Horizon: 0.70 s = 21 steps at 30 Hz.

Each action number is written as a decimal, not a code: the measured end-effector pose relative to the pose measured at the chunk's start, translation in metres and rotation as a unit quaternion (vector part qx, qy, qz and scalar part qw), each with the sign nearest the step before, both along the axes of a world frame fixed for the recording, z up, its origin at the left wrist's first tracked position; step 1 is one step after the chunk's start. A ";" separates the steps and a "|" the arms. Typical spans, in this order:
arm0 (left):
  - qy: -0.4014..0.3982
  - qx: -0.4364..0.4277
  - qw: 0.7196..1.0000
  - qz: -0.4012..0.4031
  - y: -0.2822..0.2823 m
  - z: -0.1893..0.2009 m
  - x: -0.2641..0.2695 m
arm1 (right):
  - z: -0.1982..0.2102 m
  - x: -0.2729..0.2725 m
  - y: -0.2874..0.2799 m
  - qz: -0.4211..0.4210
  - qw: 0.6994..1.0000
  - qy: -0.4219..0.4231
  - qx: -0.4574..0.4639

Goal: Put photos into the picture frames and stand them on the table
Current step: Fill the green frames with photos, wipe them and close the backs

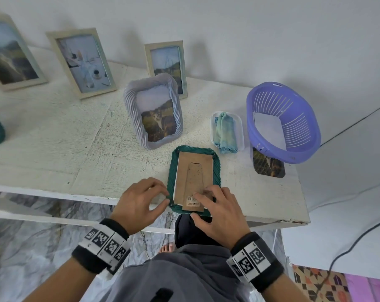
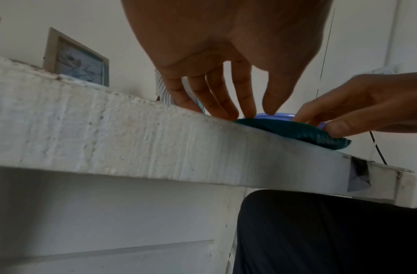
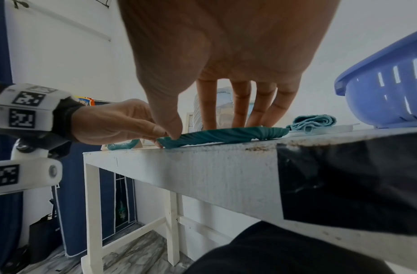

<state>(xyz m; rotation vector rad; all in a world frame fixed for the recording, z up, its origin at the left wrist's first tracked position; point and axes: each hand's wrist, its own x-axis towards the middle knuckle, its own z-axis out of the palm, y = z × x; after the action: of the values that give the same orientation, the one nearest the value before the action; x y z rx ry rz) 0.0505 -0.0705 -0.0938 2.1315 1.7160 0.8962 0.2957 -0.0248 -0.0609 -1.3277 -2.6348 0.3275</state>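
Folded cloth (image 1: 225, 132) in white tray (image 1: 241, 136), paper (image 1: 269, 129) in purple basket (image 1: 302, 136); both hands' fingers (image 1: 197, 195) on green frame (image 1: 172, 171).

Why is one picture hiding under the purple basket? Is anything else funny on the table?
A loose photo lies flat, partly tucked under the purple basket, not in a frame. The green frame lies face down, poking over the table's front edge. That edge looks chipped near the right corner.
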 end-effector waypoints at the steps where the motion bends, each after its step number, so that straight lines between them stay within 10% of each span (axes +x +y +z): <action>1: 0.003 -0.004 1.000 -0.002 -0.005 -0.001 0.000 | 0.000 0.000 0.000 -0.002 1.000 0.000 -0.002; 11: -0.170 -0.078 0.982 0.016 -0.012 -0.011 0.004 | 0.000 -0.002 -0.002 -0.013 1.000 -0.008 -0.011; 21: -0.149 -0.078 0.985 0.029 -0.015 -0.013 0.007 | -0.001 -0.002 0.000 -0.010 1.000 0.003 -0.027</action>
<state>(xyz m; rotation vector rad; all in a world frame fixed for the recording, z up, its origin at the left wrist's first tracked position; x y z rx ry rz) 0.0574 -0.0852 -0.1073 1.7561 1.6418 1.0031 0.2939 -0.0250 -0.0615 -1.3650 -2.6239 0.4028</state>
